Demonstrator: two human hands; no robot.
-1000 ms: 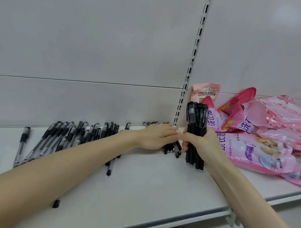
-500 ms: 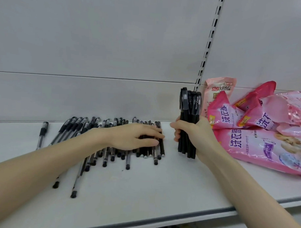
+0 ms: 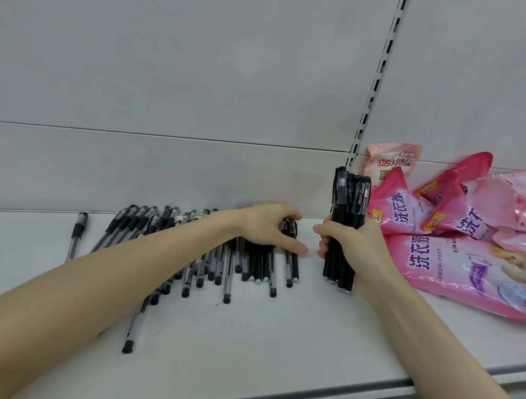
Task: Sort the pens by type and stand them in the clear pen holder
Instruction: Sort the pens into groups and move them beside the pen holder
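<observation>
On the white shelf (image 3: pixel 251 342) lies a spread of pens (image 3: pixel 223 269), some with clear barrels, some all black. My left hand (image 3: pixel 266 226) rests on the right end of the spread, with its fingers curled over the cap of a black pen (image 3: pixel 294 263) and its thumb lying across that pen. Just to the right, my right hand (image 3: pixel 361 250) grips a bundle of black pens (image 3: pixel 349 199) that stands upright with its lower ends on the shelf. No clear pen holder is in view.
Pink detergent refill bags (image 3: pixel 450 259) are heaped at the right, close behind my right hand. A lone clear pen (image 3: pixel 77 234) lies at the far left. A slotted upright rail (image 3: pixel 375 93) runs up the back wall. The shelf's front edge (image 3: pixel 309 389) is near.
My left hand slid left onto the pen spread, then back to its right end, and curled its fingers on a black pen. The right hand still holds the upright bundle. The view shifted left.
</observation>
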